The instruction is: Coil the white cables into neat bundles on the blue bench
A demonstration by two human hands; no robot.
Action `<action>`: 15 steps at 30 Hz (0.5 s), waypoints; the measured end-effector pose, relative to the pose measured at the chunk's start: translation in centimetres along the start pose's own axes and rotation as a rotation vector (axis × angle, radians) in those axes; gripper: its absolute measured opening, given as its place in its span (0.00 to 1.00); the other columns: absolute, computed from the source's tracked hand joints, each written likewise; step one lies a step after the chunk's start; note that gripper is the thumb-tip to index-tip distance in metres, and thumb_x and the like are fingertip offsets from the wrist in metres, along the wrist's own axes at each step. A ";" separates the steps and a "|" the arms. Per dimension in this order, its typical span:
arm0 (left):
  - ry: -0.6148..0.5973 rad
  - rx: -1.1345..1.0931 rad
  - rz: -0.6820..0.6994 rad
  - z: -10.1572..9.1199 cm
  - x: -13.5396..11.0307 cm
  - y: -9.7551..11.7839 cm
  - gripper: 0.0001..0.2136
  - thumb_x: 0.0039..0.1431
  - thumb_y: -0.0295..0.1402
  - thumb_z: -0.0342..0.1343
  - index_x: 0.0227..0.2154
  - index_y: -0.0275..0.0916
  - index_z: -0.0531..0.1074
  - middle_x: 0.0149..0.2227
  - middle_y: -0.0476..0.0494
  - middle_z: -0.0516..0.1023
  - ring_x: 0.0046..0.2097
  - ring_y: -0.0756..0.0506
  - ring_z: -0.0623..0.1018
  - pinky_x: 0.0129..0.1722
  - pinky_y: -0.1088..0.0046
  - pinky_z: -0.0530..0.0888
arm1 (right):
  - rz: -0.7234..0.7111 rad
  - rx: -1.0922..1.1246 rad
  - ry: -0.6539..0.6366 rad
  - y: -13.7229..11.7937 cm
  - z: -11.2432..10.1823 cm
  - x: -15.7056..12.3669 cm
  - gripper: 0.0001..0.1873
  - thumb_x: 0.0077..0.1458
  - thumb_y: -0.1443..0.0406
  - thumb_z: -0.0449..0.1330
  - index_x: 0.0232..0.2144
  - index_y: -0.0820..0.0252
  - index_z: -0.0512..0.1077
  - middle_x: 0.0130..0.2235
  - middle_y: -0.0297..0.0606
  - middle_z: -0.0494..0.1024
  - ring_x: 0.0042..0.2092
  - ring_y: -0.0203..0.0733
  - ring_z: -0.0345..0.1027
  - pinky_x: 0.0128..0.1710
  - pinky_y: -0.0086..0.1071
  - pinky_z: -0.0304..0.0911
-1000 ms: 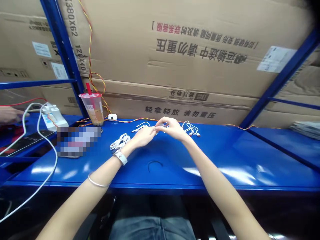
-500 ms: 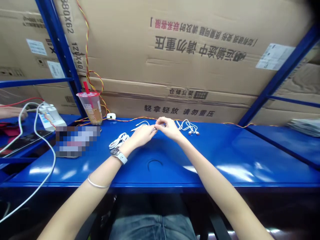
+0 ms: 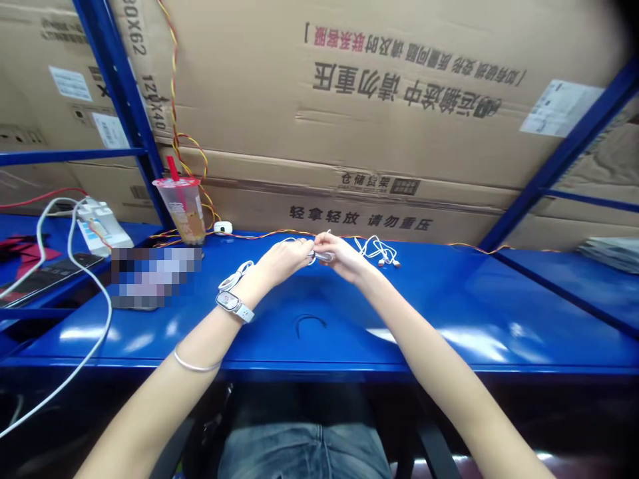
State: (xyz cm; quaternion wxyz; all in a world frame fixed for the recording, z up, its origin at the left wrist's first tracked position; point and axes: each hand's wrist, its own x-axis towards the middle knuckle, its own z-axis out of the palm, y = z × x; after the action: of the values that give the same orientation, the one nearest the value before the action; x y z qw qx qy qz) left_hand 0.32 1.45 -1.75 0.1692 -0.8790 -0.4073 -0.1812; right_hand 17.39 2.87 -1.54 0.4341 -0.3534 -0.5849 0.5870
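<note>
Over the far middle of the blue table, my left hand (image 3: 288,261) and my right hand (image 3: 343,258) meet with their fingertips closed around a bundled white cable (image 3: 323,256). Only a small part of that bundle shows between the fingers. A second coiled white cable (image 3: 234,277) lies just beyond my left wrist, partly hidden by it. To the right of my right hand is a loosely looped white cable (image 3: 377,249) with orange-tinted ends. Nearer to me, thin black curved strips (image 3: 310,317) rest on the table.
A plastic drink cup (image 3: 184,211) with a red straw stands at the back left, beside a small white case (image 3: 223,228). A blurred-out flat object (image 3: 154,279) lies in front. Further left is a white power strip (image 3: 104,228) with cables. Cardboard boxes (image 3: 399,146) wall the back.
My fingers have shifted around the cable, and more of the bundle shows between my hands. At the far left, another person's hand has gone out of view.
</note>
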 end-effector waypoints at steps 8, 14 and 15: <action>0.251 0.295 0.203 0.8 0.0 -0.3 0.13 0.65 0.27 0.43 0.45 0.32 0.71 0.35 0.38 0.76 0.40 0.41 0.75 0.36 0.67 0.66 | 0.072 0.176 0.129 -0.4 1.3 -0.5 0.10 0.37 0.69 0.61 0.26 0.58 0.64 0.19 0.25 0.63 0.22 0.30 0.54 0.21 0.25 0.47; 0.308 0.349 0.231 1.2 -0.2 -0.1 0.16 0.65 0.26 0.41 0.49 0.30 0.69 0.35 0.36 0.75 0.39 0.40 0.73 0.37 0.64 0.64 | 0.175 0.229 0.140 -1.1 1.7 -1.2 0.07 0.41 0.68 0.60 0.27 0.57 0.65 0.20 0.27 0.66 0.24 0.32 0.61 0.21 0.24 0.46; 0.313 0.348 0.237 1.2 -0.2 -0.1 0.16 0.65 0.26 0.41 0.50 0.31 0.69 0.35 0.36 0.75 0.39 0.41 0.73 0.37 0.64 0.64 | 0.198 0.232 0.152 -1.2 1.7 -1.3 0.07 0.42 0.68 0.59 0.26 0.58 0.64 0.20 0.27 0.66 0.24 0.32 0.61 0.21 0.25 0.46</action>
State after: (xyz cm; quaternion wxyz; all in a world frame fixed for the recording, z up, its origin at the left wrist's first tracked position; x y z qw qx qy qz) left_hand 0.35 1.91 -2.92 0.3989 -0.8395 -0.2954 -0.2208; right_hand 16.40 0.96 -0.39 0.4551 -0.4002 -0.4408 0.6622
